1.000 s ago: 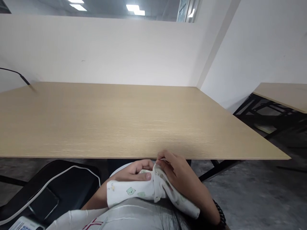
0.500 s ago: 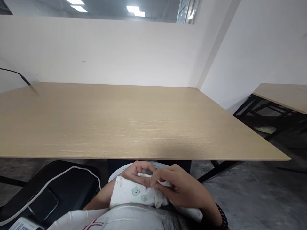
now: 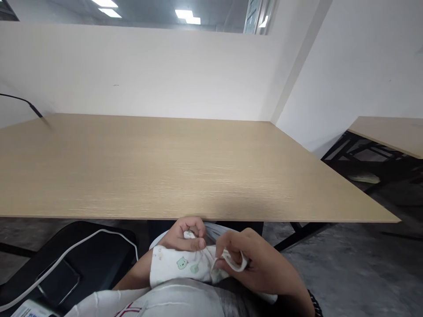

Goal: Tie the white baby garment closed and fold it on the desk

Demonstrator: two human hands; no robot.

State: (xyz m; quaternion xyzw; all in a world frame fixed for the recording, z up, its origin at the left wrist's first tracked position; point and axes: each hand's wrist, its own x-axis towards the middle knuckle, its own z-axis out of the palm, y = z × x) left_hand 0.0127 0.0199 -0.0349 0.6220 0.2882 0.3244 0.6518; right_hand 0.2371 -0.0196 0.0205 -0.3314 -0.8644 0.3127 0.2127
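Note:
A soft white cloth [image 3: 172, 265] printed with green bear faces lies across my lap, below the desk's front edge. My left hand [image 3: 187, 233] is closed at its upper side, and a bit of printed cloth shows between the thumb and curled fingers. To the right, my right hand [image 3: 254, 259] pinches a narrow white fabric strip [image 3: 238, 265], which loops out between thumb and fingers. The strip seems to belong to the cloth, though the join is hidden. A gap separates the two hands. Part of the cloth disappears beneath my right hand and wrist.
A light wooden desk [image 3: 185, 167] spans the view ahead, against a white wall [image 3: 185, 72]. At left, a white cable [image 3: 66, 253] crosses a black chair [image 3: 109, 246]. A second desk [image 3: 393, 132] stands at right. A thin black cable [image 3: 35, 110] reaches the far left corner.
My hands have moved apart from where they met. The right hand has shifted right and slightly down with the strip, now looped open; the left has moved slightly up and left.

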